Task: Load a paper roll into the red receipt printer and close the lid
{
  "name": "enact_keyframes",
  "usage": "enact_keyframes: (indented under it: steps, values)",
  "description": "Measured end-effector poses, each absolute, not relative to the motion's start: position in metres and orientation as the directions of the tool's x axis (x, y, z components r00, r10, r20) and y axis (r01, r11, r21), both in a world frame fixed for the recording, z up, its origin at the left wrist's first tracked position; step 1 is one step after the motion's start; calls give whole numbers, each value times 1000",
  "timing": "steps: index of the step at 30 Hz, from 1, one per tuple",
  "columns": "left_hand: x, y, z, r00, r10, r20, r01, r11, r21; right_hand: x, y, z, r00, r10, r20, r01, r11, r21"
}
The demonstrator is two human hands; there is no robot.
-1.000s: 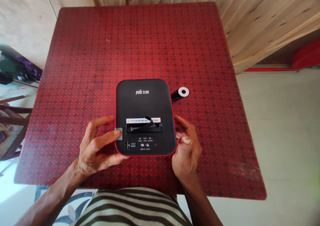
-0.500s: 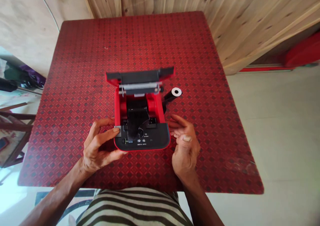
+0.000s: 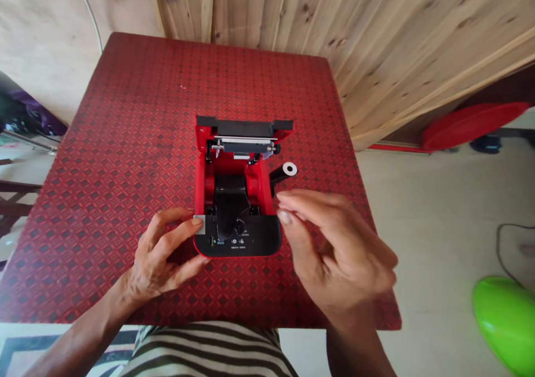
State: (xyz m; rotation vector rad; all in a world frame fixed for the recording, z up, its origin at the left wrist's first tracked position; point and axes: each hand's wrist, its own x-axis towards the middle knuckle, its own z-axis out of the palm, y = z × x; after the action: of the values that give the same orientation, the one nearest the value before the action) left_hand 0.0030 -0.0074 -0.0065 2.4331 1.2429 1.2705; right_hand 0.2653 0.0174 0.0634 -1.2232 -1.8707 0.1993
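A red and black label printer (image 3: 273, 243) stands on the table with its lid (image 3: 244, 127) raised at the back. A loose strip of glossy black film (image 3: 228, 204) lies across its inside and over the front panel. At the left front corner my left hand (image 3: 161, 254) grips the printer, one fingertip on a small grey patch (image 3: 199, 225) and the thumb at the front edge. My right hand (image 3: 338, 249) is raised beside the right side, thumb and fingertips slightly apart, nothing visible between them. Behind it lies a black roll (image 3: 279, 175) with a white end, partly hidden by the printer.
The table (image 3: 150, 93) has a red patterned cover and meets a wooden plank wall (image 3: 267, 15) at the back. Chair parts (image 3: 19, 193) stand at the left edge. On the floor at right are a bright green object (image 3: 505, 321) and a dark cable (image 3: 498, 249).
My right hand has lifted from the table, its palm turned down and fingertips brought near the printer's right side. My left hand keeps its grip. The view has shifted, and the lid shows more of its underside.
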Motion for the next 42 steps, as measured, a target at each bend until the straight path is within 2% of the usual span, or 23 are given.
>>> enact_keyframes:
  steps: [4, 7, 13, 18, 22, 26, 29, 32, 34, 36, 39, 42]
  values:
    - [0, -11, -11, 322, 737, 594, 592, -647, 481, 253, 47, 73, -431, 753, 497, 661, 638, -394]
    - [-1, -12, -13, 333, 749, 573, 578, -642, 503, 245, 66, 74, -576, 753, 318, 694, 656, -297]
    - [-1, -12, -12, 344, 743, 575, 568, -652, 502, 219, 88, 81, -608, 788, -92, 793, 600, -99]
    - [-1, -11, -11, 345, 742, 575, 572, -652, 498, 204, 97, 87, -566, 782, -263, 812, 584, -10]
    - [-1, -10, -10, 346, 746, 569, 575, -648, 499, 208, 99, 89, -632, 735, -245, 763, 646, -26]
    - [-1, -10, -12, 345, 742, 574, 573, -651, 498, 218, 90, 90, -636, 770, -51, 772, 634, -58]
    - [-3, -11, -14, 338, 744, 576, 569, -649, 504, 228, 74, 96, -635, 756, 157, 747, 653, -126]
    - [-3, -11, -14, 338, 739, 583, 579, -652, 490, 249, 54, 107, -509, 812, 284, 719, 583, -378]
    - [-3, -10, -12, 335, 727, 599, 593, -657, 466, 270, 40, 110, -370, 881, 295, 651, 472, -594]
    - [-3, -8, -10, 329, 721, 609, 602, -658, 453, 294, 25, 107, -255, 926, 278, 543, 375, -752]
    - [-1, -6, -7, 329, 727, 603, 600, -654, 461, 322, 4, 86, -122, 963, 241, 392, 270, -879]
    - [1, -3, -6, 341, 710, 616, 600, -669, 438, 330, -14, 53, -36, 987, 154, 281, 158, -947]
